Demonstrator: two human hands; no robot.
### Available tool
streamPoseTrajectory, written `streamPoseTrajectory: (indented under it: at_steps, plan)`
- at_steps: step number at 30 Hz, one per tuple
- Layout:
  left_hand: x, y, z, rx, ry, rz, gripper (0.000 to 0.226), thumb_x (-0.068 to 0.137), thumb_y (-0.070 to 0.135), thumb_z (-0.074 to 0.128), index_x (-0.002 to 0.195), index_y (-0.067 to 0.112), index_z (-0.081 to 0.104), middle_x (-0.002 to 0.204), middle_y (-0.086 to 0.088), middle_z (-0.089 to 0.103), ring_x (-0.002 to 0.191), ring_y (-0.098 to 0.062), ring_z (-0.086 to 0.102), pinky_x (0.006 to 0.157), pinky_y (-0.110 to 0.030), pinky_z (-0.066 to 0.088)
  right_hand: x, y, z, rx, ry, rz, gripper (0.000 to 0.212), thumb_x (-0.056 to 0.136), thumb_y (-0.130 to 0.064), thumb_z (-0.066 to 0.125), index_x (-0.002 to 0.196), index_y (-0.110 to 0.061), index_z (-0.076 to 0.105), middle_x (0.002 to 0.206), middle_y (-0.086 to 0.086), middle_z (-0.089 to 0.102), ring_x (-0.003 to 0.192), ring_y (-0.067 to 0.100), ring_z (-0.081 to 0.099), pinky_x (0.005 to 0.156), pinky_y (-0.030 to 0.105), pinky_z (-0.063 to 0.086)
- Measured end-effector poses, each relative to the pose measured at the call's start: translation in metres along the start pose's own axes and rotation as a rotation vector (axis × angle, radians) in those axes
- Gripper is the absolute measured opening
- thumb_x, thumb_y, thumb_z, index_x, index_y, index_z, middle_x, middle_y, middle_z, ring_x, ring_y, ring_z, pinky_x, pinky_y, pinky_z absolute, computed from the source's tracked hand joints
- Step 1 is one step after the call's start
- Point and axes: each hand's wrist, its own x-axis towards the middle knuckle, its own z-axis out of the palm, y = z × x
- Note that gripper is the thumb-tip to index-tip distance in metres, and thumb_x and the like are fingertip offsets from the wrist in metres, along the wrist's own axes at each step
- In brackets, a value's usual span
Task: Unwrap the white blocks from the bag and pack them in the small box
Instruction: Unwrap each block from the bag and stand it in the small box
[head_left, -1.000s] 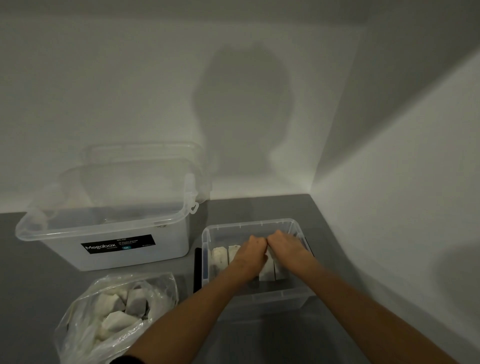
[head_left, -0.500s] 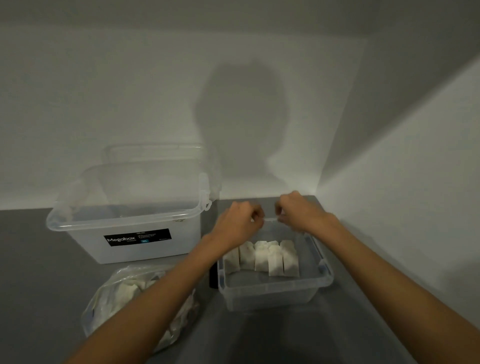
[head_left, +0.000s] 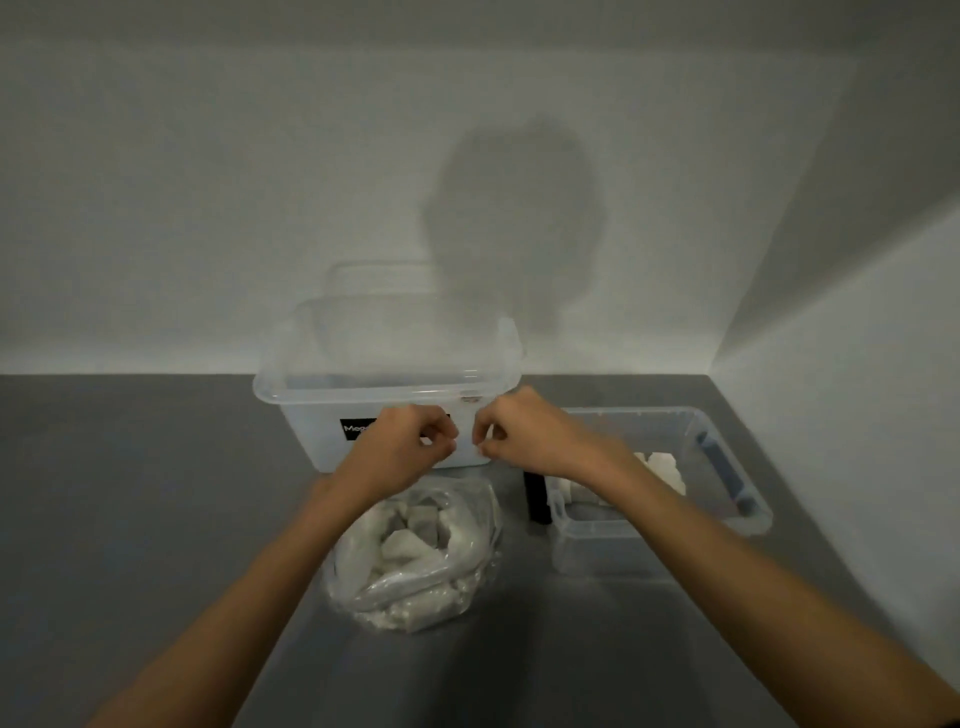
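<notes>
Two clear tubs stand on the grey table (head_left: 156, 519): the large box (head_left: 384, 395) at the back, the small box (head_left: 727, 467) to the right with unwrapped white blocks (head_left: 665, 467) inside. The bag (head_left: 415, 551), soft and crinkly, lies open in front, holding wrapped blocks. Above it, the left hand (head_left: 400, 447) and right hand (head_left: 524, 436) hover with fingertips pinched; whether they hold wrapping cannot be told. The blocks look light and rigid, probably best gripped by their flat sides.

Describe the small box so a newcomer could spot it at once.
Start at the room corner on the right of the grey table. The small box sits there, right of the bag. Unlike the big box, it is low and holds white blocks.
</notes>
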Motion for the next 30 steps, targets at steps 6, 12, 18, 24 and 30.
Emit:
streamPoseTrajectory:
  at_steps: [6, 12, 18, 24, 30]
  plan:
    - [-0.034, -0.049, 0.007, 0.041, -0.066, -0.017, 0.010, 0.086, 0.016, 0.063, 0.091, 0.018, 0.071, 0.086, 0.009, 0.067, 0.082, -0.005, 0.061, 0.077, -0.025, 0.052, 0.014, -0.040, 0.069, 0.084, -0.150, -0.011, 0.020, 0.091, -0.011, 0.053, 0.099, -0.003, 0.069, 0.095, 0.014, 0.068, 0.088, 0.026, 0.064, 0.072, 0.029, 0.048]
    - [-0.049, -0.074, 0.013, 0.024, -0.072, -0.060, 0.017, 0.083, 0.007, 0.061, 0.091, 0.017, 0.072, 0.087, 0.004, 0.072, 0.080, -0.006, 0.064, 0.078, -0.026, 0.055, 0.023, -0.047, 0.124, 0.163, -0.172, 0.135, 0.020, 0.086, -0.008, 0.062, 0.106, -0.004, 0.063, 0.102, 0.010, 0.061, 0.088, 0.021, 0.058, 0.077, 0.030, 0.048]
    - [-0.052, -0.077, 0.011, -0.043, -0.087, -0.075, 0.014, 0.082, 0.018, 0.069, 0.096, 0.020, 0.070, 0.092, 0.006, 0.071, 0.086, -0.005, 0.064, 0.082, -0.025, 0.053, 0.025, -0.042, 0.113, 0.307, -0.001, 0.143, 0.013, 0.088, -0.004, 0.060, 0.095, 0.000, 0.070, 0.080, 0.011, 0.068, 0.065, 0.016, 0.058, 0.060, 0.023, 0.045]
    - [-0.045, -0.072, 0.002, -0.068, 0.022, -0.102, 0.004, 0.083, 0.024, 0.070, 0.087, 0.023, 0.071, 0.081, 0.009, 0.067, 0.079, -0.009, 0.062, 0.079, -0.035, 0.054, 0.032, -0.028, 0.092, 0.363, 0.005, 0.132, 0.009, 0.088, -0.003, 0.063, 0.091, 0.000, 0.070, 0.079, 0.017, 0.072, 0.058, 0.017, 0.065, 0.045, 0.010, 0.044]
    - [-0.044, -0.075, -0.009, -0.041, 0.076, -0.161, 0.002, 0.083, 0.023, 0.069, 0.085, 0.024, 0.070, 0.083, 0.008, 0.067, 0.083, -0.009, 0.062, 0.080, -0.036, 0.054, 0.036, -0.033, 0.117, 0.036, -0.118, 0.118, 0.015, 0.089, -0.003, 0.053, 0.082, -0.006, 0.065, 0.086, 0.016, 0.065, 0.071, 0.026, 0.066, 0.072, 0.039, 0.058]
